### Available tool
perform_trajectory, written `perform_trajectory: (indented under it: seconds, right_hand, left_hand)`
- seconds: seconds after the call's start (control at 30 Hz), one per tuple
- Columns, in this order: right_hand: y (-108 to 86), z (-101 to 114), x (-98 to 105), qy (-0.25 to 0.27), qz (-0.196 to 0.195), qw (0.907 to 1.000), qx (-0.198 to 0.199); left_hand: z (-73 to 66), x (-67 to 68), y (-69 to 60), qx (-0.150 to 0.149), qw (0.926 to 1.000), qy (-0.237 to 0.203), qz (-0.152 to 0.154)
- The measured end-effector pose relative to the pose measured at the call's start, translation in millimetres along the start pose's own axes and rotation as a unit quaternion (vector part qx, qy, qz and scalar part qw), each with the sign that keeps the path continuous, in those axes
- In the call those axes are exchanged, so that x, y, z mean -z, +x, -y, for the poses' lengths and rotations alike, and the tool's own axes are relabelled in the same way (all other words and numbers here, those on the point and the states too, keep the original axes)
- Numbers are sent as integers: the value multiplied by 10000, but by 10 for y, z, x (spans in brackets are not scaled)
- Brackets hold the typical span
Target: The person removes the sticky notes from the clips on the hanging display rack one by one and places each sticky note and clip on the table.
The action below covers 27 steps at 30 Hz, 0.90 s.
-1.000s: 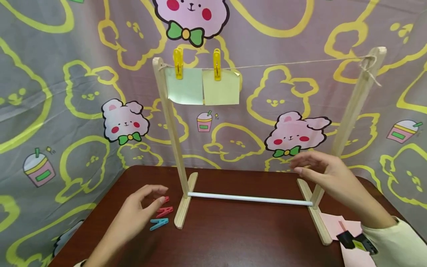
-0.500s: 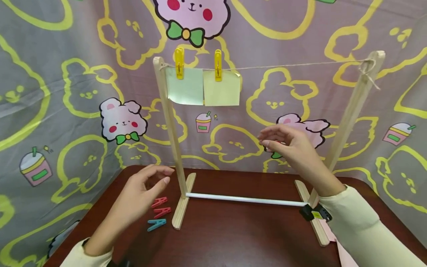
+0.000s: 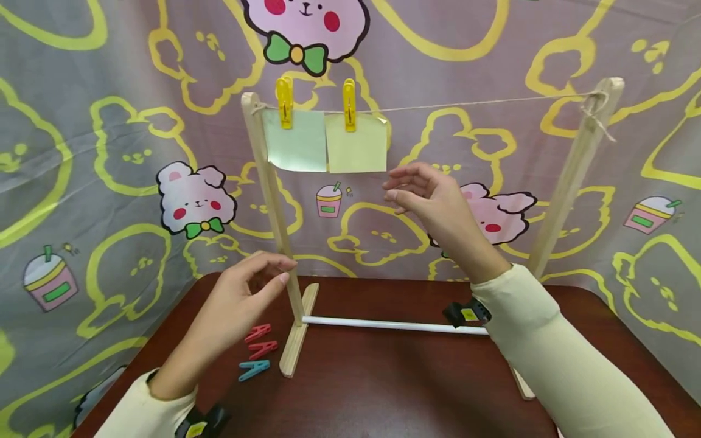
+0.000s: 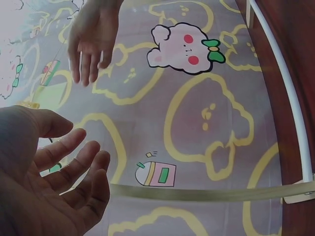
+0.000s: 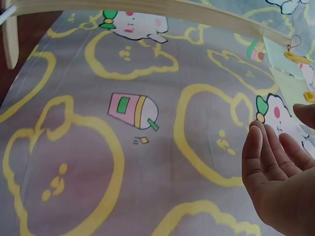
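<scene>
Two paper squares hang side by side from a string (image 3: 465, 103), a pale green one (image 3: 297, 143) and a pale yellow one (image 3: 357, 146). Yellow clothespins, one on the green sheet (image 3: 285, 103) and one on the yellow sheet (image 3: 349, 105), pin them up. My right hand (image 3: 429, 198) is raised just below and right of the yellow paper, fingers loosely bent, holding nothing. My left hand (image 3: 238, 298) hovers in front of the left wooden post (image 3: 268, 182), also holding nothing. Under it on the table lie two red clothespins (image 3: 263, 349) and a blue clothespin (image 3: 254, 370).
The wooden frame's right post (image 3: 575, 170) rises behind my right arm. A white rod (image 3: 383, 325) joins the two feet low over the brown table (image 3: 383, 383). A patterned cloth (image 3: 394, 243) hangs behind.
My right hand has moved left and up from the right post toward the yellow paper. My left hand has risen slightly and shifted right. The pink papers are now mostly hidden by the right sleeve.
</scene>
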State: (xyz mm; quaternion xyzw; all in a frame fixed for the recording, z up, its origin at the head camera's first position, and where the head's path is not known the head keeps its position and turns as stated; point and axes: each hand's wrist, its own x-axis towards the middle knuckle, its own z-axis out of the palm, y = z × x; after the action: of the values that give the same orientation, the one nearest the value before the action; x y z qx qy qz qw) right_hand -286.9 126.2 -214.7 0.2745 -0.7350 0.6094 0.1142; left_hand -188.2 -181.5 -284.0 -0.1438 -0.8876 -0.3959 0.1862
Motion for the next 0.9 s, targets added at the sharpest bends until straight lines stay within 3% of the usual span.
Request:
perform_trajectory:
  seconds: [0.17,0.37,0.9]
  right_hand:
    - [137,37,-81,791,-106,9968,-59]
    - [273,92,-210,1284,-130,9916,29]
    - [406,139,-350,1551,-341,9872,152]
  left_hand:
    - [-49,-6,30,-77,9999,-44,59]
    - [-105,5,62,-136,9998,-88,119]
    - [-158,-29,160,-360,9993,-102,99]
